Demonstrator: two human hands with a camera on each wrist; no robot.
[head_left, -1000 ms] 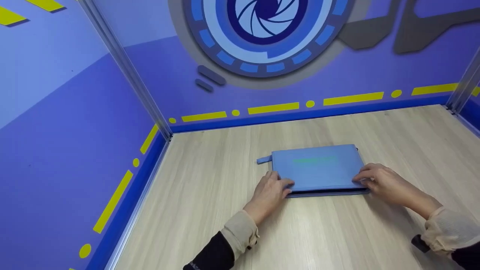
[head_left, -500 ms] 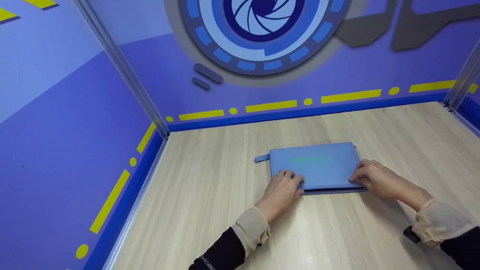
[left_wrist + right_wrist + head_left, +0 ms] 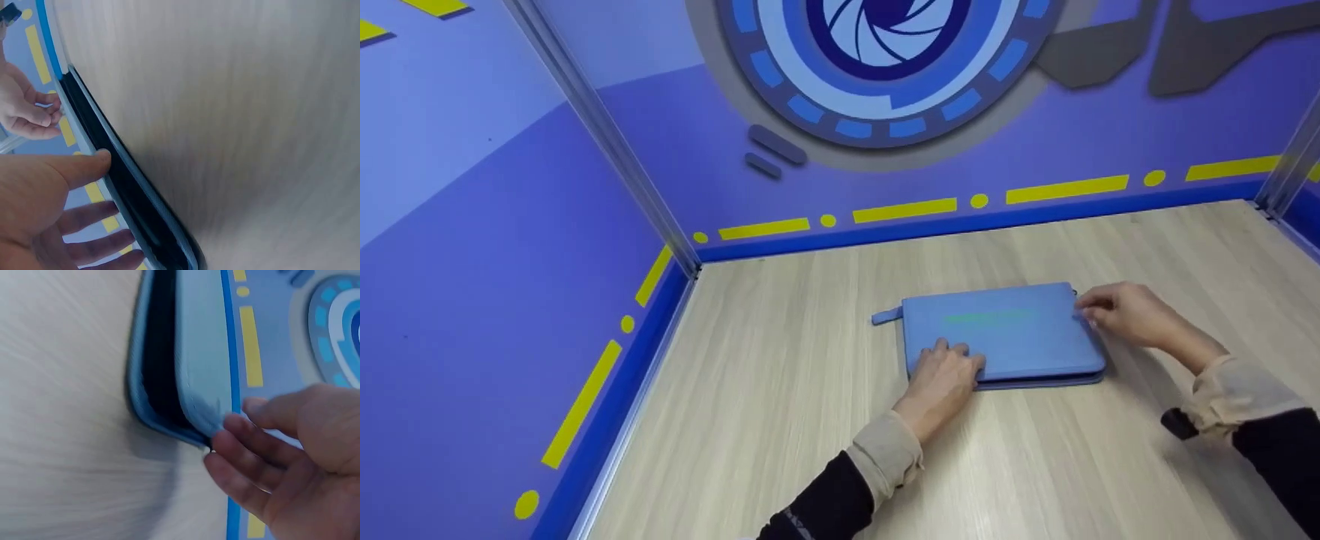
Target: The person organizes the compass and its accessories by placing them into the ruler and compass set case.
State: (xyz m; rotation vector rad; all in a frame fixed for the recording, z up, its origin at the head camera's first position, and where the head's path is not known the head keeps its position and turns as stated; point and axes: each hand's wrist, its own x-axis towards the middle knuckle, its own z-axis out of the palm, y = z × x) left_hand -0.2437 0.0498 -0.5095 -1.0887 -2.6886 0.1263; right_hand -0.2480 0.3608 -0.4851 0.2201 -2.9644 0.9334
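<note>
A blue zip case (image 3: 1005,330) lies flat on the table with faint green lettering on its cover. Along its front the zip edges stand apart, and a dark inside (image 3: 160,343) shows between them. My left hand (image 3: 945,379) rests on the front left of the cover; in the left wrist view its thumb touches the upper edge and its fingers are spread. By the case's right side is my right hand (image 3: 1132,311), fingers loosely bent and thumb apart from them. A small zip pull (image 3: 207,450) shows close to those fingertips, not visibly pinched.
A blue strap loop (image 3: 887,316) sticks out from the case's left side. The wood-grain table (image 3: 780,390) meets a printed blue panel (image 3: 885,180) at the back and another side panel (image 3: 510,300) on the left.
My right hand has let go of the front right corner and moved back along the right side. The left hand has slid a little rightward along the front edge.
</note>
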